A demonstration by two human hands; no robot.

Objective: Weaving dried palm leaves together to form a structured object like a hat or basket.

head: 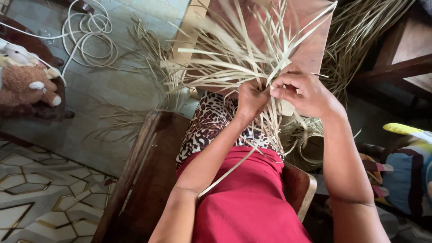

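Palm strips are sitting right in both hands, over the lap. Left hand is clenching around the gathered bunch, and right hand is pinching a strip just beside it, at its 3 o'clock. Loose ends are fanning out toward 12 o'clock over a wooden board. White cord is coiling at 10 o'clock, with a stuffed toy sitting at 9.

The left hand's fingertips are buried in the strips, whose tips are cropped up top; the teddy gets clipped at left.
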